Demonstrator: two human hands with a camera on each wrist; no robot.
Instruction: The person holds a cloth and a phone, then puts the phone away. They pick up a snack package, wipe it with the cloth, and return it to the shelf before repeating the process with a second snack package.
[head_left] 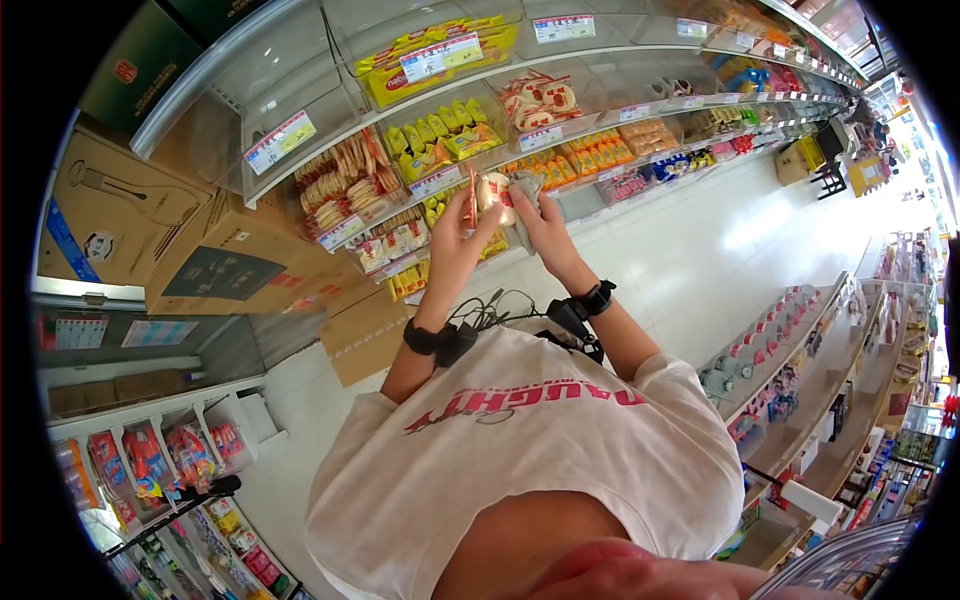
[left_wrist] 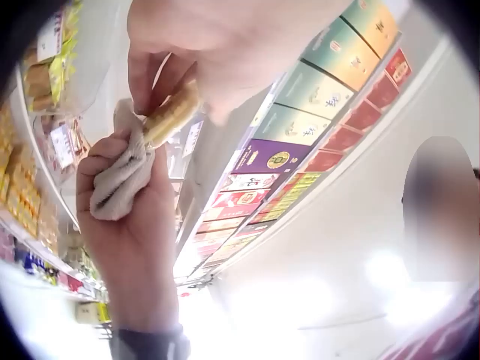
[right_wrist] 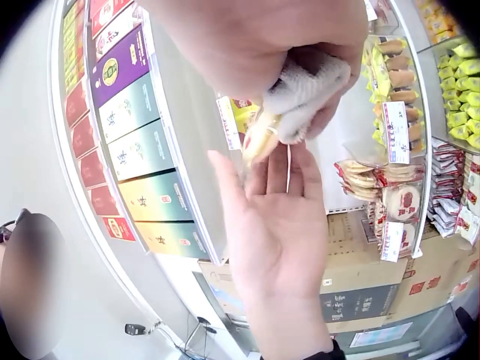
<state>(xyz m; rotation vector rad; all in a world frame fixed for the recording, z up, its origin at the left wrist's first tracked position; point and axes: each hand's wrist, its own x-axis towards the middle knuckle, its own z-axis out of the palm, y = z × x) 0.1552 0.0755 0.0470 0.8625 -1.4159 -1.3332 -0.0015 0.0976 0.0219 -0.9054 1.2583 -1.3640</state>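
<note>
While right hand (head_left: 548,235) grips cloth (head_left: 524,190) at packet (head_left: 495,198) edge, left hand (head_left: 460,245) seemingly pinches packet, shelf rim (head_left: 590,125) near, floor (head_left: 680,245) beside.

You see bright light from the far right shine white on the floor (head_left: 745,225). Your wrist views look hazy, with bent lines and dark corners.
</note>
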